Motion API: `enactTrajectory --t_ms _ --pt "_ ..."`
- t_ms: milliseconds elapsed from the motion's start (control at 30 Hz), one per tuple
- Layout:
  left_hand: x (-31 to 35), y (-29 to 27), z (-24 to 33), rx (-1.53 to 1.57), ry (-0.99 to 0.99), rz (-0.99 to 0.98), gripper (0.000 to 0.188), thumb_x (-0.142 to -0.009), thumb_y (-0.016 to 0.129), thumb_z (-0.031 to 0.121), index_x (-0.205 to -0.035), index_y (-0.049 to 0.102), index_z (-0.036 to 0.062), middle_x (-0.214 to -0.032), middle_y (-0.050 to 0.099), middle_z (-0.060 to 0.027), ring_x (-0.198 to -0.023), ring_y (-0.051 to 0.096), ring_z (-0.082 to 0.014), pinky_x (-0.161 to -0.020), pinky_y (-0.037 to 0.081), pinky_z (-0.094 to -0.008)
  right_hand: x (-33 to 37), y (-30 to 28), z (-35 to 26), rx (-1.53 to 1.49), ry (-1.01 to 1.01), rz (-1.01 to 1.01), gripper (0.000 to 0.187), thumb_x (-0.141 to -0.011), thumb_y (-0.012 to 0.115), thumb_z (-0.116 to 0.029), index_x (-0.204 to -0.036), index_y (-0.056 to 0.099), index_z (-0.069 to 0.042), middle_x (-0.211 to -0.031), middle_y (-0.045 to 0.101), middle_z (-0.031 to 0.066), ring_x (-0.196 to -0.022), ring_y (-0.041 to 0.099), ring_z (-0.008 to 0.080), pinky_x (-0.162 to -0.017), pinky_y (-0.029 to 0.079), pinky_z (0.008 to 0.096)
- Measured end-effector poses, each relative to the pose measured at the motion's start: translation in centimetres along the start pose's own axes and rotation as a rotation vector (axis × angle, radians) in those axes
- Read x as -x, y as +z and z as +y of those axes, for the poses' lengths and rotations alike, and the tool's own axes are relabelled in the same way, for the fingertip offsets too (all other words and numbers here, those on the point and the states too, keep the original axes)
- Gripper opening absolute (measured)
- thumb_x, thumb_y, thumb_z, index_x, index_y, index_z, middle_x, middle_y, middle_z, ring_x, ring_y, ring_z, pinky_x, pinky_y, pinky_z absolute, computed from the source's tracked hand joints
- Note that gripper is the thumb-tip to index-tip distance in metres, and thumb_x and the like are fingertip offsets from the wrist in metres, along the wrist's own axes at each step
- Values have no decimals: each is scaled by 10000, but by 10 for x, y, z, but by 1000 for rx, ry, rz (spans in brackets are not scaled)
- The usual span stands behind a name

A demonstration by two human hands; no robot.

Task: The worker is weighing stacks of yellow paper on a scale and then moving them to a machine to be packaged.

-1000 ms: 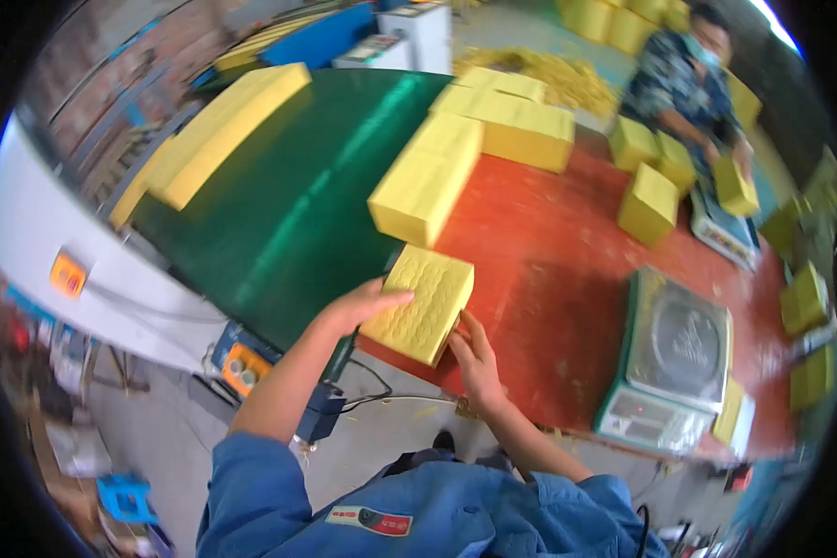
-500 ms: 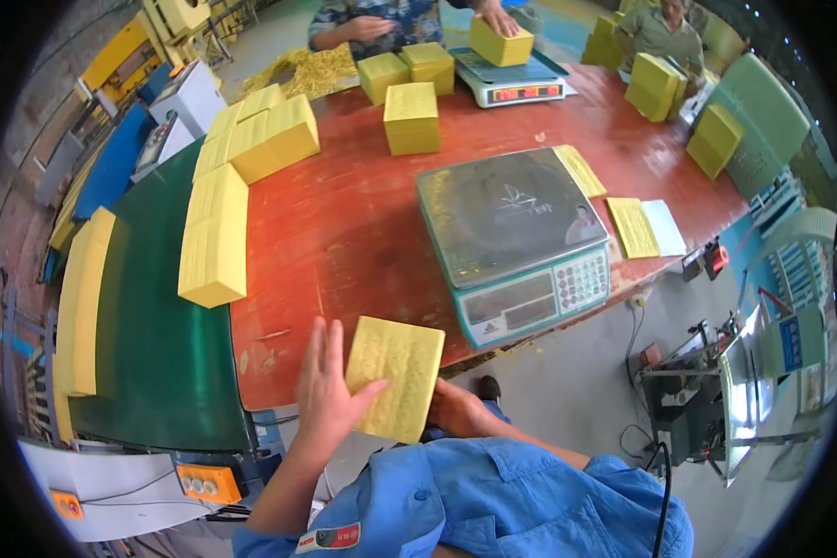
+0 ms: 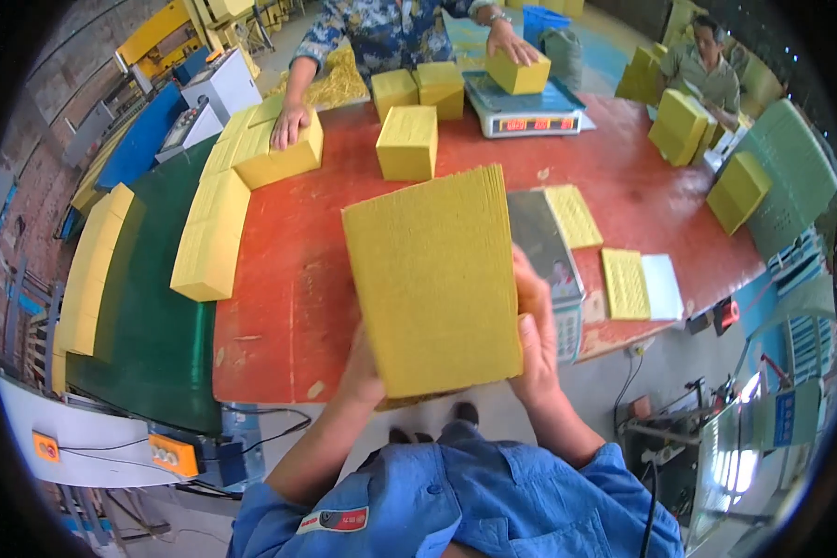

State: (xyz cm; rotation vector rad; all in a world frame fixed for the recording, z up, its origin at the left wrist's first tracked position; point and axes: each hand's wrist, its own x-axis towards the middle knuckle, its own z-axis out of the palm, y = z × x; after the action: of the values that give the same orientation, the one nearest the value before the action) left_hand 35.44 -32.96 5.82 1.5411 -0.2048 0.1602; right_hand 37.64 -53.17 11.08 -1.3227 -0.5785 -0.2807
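A thick stack of yellow paper (image 3: 434, 288) is held up in front of me, its layered edge facing me. My right hand (image 3: 536, 335) grips its right side, thumb bent against the near face. On the other side my left hand (image 3: 365, 367) holds the lower left edge; most of its fingers are hidden behind the stack. Behind the stack, a digital scale (image 3: 567, 279) is largely covered from sight. A yellow patterned sheet (image 3: 574, 216) lies at that scale's far right corner.
A red table (image 3: 279, 316) spreads ahead, with a green conveyor belt (image 3: 149, 307) on its left. Yellow stacks (image 3: 212, 232) line the belt's edge. Across the table, one person's hand (image 3: 291, 126) rests on stacks, the other on a block (image 3: 518, 70) upon another scale (image 3: 523, 121). Another person (image 3: 707, 70) sits far right.
I have raised the yellow stack and turned its layered edge toward me; my left hand has closed on it. The person opposite has reached one hand onto the stacks at the left.
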Motion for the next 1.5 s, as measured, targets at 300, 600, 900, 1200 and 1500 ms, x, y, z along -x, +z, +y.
enactTrajectory --t_ms 300,600,900,1200,1500 --pt "-93 106 -63 943 -655 267 366 -1002 496 212 -1269 527 -35 -1259 601 -162 -1093 631 -310 -914 541 -401 -91 -83 4 957 -35 -123 360 -905 584 -190 -1229 617 -37 -1327 553 210 -1255 481 417 -1044 398 480" --pt "-42 -20 -12 637 -518 260 364 -970 582 209 -1257 562 -14 -1242 624 -163 -1142 617 -289 -988 503 -420 -74 -67 17 1199 -6 -252 401 -785 650 -55 -1185 641 -17 -1328 568 196 -1299 469 395 -1082 354 475" --pt "-73 -361 13 -1377 -162 950 735 -836 683 459 -1325 487 -53 -1270 571 -269 -1189 551 -390 -994 461 -430 -56 29 -11 1048 -215 -165 321 -932 512 -113 -1203 594 38 -1302 584 204 -1329 450 410 -1114 322 498" --pt "-92 -491 -44 -564 -636 352 736 -773 778 432 -1322 533 8 -1273 627 -166 -1163 611 -255 -999 458 -370 -22 198 25 622 -28 -496 235 -849 609 20 -1072 680 0 -1184 653 177 -1211 560 363 -1039 431 435" --pt "-78 -362 -60 -427 -406 -674 695 -817 763 383 -1383 511 67 -1230 653 -72 -1103 610 -194 -947 476 -340 -24 243 57 729 -98 -632 498 -725 690 -22 -1212 595 22 -1236 606 213 -1216 534 429 -1042 418 492"
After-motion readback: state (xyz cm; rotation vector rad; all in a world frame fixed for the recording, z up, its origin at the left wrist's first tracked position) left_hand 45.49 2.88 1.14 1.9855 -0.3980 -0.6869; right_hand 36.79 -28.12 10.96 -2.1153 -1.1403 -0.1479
